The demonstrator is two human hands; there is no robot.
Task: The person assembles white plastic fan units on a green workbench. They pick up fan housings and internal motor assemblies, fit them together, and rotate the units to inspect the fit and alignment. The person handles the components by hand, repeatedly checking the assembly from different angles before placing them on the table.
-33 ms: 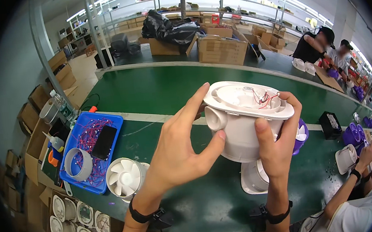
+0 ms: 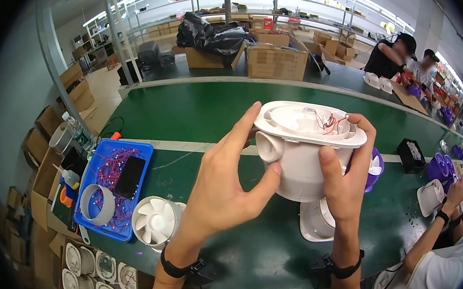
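A white plastic fan housing [image 2: 299,180] is held up over the bench, its oval flanged end facing up. Red and dark wires [image 2: 328,120] lie in the recess of that end, and a short round side spout [image 2: 269,146] sticks out on the left. My left hand [image 2: 221,184] steadies the left side, index finger at the flange and thumb by the spout. Around the right side wrap the fingers of my right hand [image 2: 345,181], with the thumb on the front. Below, a second white housing [image 2: 316,222] lies on the bench, partly hidden by my right hand.
At left are a white fan unit [image 2: 157,221] and a blue tray [image 2: 124,235] with wires, a grey ring [image 2: 97,204] and a phone [image 2: 130,177]. A box of housings [image 2: 105,265] stands lower left. A purple fan part [image 2: 375,166] and black box [image 2: 411,155] are right, near a co-worker's hands [image 2: 459,193].
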